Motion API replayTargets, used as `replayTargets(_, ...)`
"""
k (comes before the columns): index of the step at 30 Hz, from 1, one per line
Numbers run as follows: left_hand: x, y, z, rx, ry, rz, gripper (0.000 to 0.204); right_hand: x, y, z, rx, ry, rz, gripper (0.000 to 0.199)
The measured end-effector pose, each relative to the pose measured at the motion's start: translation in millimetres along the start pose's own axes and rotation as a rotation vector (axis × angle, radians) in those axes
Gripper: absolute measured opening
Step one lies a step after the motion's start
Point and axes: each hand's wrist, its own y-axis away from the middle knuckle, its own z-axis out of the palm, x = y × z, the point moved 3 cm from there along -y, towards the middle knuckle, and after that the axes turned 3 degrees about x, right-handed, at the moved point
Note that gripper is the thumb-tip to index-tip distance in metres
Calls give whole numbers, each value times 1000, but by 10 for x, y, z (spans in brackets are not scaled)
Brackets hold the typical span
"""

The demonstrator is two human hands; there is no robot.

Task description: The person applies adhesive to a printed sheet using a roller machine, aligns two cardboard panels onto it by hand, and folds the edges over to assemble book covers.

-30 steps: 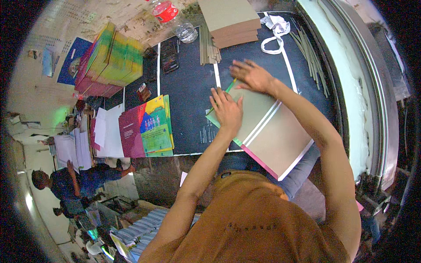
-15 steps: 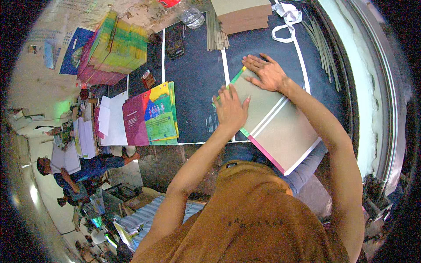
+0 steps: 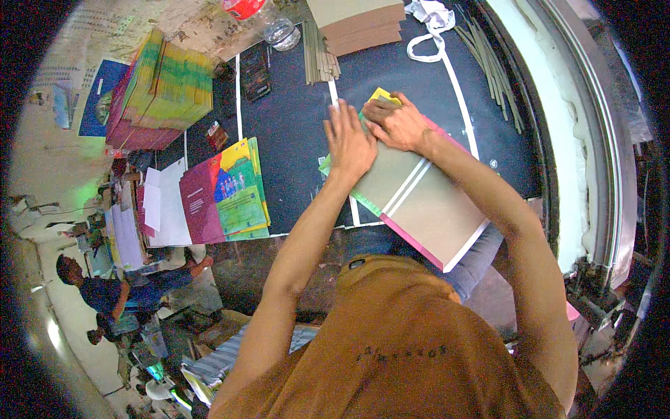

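Observation:
A hard book cover [image 3: 440, 216] lies slanted on the dark tabletop, its greyish-beige board side up. Two white strips cross its middle, and colored paper edges in pink, green and yellow show around it. My left hand [image 3: 351, 146] is open at the cover's far left edge, fingers stretched and slightly blurred. At the far corner, my right hand [image 3: 396, 124] has its fingers bent over the edge beside a yellow flap. What its fingertips touch is partly hidden.
Colorful covers [image 3: 234, 188] lie at the left, before a tall stack [image 3: 164, 91]. Along the back are a plastic bottle [image 3: 281, 33], brown boards [image 3: 359, 31], grey strips [image 3: 321, 56] and white cloth [image 3: 433, 17]. More strips [image 3: 492, 73] lie right; a person [image 3: 105, 286] is far left.
My right hand has gone from lying flat to bent fingers at the far edge. My left hand has slid farther away along the left edge. Yellow and pink edging now shows more.

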Motion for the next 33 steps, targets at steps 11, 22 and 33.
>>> replayTargets(11,55,553,-145,-248,77,-57,80,49,30,-38,-25,132,283,62)
replayTargets(22,73,605,-170,-13,54,-69,63,122,-9,-75,-51,87,56,48)
replayTargets(33,-1066,-423,-298,-150,839,-550,53,264,41,-172,-27,85,206,49)
